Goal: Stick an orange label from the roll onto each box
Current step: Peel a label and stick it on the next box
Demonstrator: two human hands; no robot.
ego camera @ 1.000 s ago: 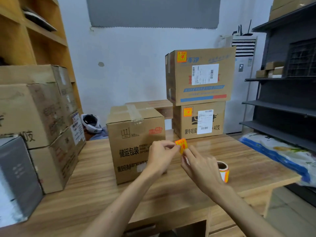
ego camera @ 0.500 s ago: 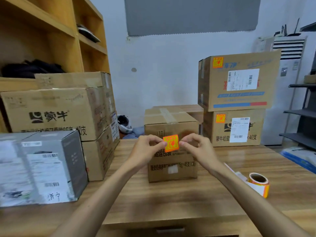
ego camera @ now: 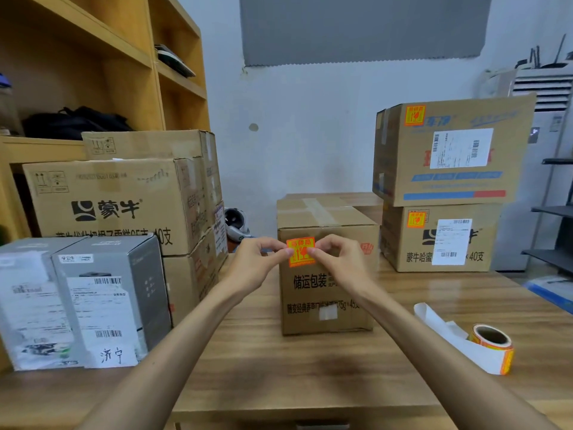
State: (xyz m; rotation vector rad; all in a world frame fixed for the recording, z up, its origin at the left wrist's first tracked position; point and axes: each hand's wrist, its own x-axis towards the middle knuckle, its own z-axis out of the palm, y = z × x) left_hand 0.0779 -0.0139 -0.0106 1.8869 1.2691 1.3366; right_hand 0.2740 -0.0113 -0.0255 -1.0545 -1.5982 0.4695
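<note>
As left hand (ego camera: 256,264) and right hand (ego camera: 342,262) pinch it, square label (ego camera: 300,252) fronts cardboard box (ego camera: 325,294).

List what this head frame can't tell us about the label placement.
Head view: whether the orange label already touches the middle box or hangs just in front; a frontal view shows no gap.
Label's side edges: covered by the pinching left hand and right hand.
Lower left carton: front hidden by the grey box.
Label roll: labels left, too small.
White shipping label print: blurred.
</note>
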